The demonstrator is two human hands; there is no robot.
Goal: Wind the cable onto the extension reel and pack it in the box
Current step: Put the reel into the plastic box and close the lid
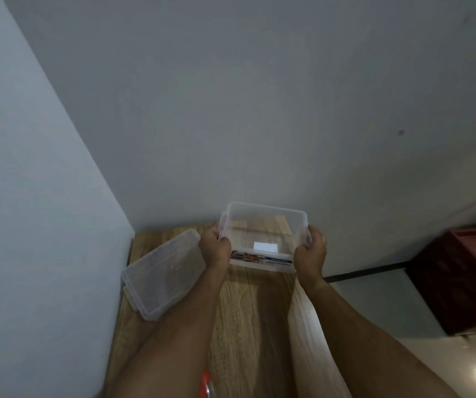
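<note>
Clear box [262,222] gripped at both ends, left hand [215,248] and right hand [310,248] curled round its side clips; lid [162,275] just left on wooden table [248,311].

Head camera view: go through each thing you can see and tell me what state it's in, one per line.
Clear plastic box: open, lid off, nothing inside but a white label, held at both ends.
Lid: off, lying on the wooden table left of the box.
Left hand: grips the box's left end.
Right hand: grips the box's right end.
Orange object: at the bottom edge, mostly hidden.
</note>
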